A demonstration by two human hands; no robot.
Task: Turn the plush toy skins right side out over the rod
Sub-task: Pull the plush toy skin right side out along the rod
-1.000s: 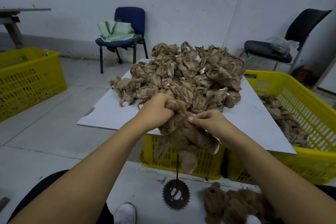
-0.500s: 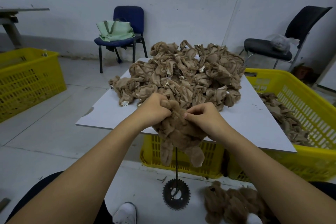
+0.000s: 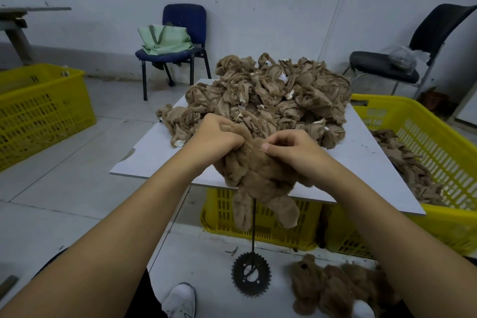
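Note:
A brown plush toy skin sits over the top of a thin black rod, its furry side out and two legs hanging down. My left hand grips the skin's upper left part. My right hand pinches its top from the right. The rod stands on a black toothed wheel on the floor; its upper end is hidden inside the skin. A big pile of inside-out tan skins lies on the white board behind my hands.
Yellow crates stand under the board, at right with more skins, and at far left. Furry turned skins lie on the floor by my white shoe. A blue chair with a green bag and a black chair stand by the wall.
The skin has been pulled upward on the rod and bunched toward my hands. My right hand moved up and left to pinch the top; the hanging legs now sit higher.

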